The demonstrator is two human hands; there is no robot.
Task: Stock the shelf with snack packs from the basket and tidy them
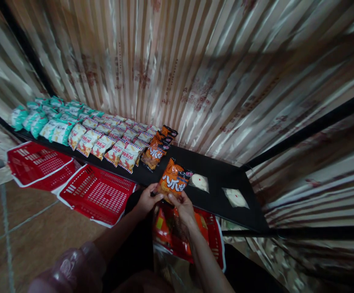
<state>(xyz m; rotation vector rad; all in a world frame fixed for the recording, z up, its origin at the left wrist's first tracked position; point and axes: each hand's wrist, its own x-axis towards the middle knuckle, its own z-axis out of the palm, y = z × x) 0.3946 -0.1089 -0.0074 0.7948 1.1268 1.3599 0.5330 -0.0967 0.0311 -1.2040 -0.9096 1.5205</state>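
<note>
An orange snack bag with white and black lettering is held up at the front edge of the black shelf. My left hand grips its lower left corner, while my right hand pinches the bottom right with the thumb on the front. Just behind it to the left, more orange snack bags stand in a row on the shelf. Below my hands is a red basket with several orange packages inside, partly hidden by my right forearm.
Several white snack bags and teal bags fill the shelf's left side. Two flat white packets, a nearer-left one and a right one, lie at the right. Red baskets stand below; a striped curtain hangs behind.
</note>
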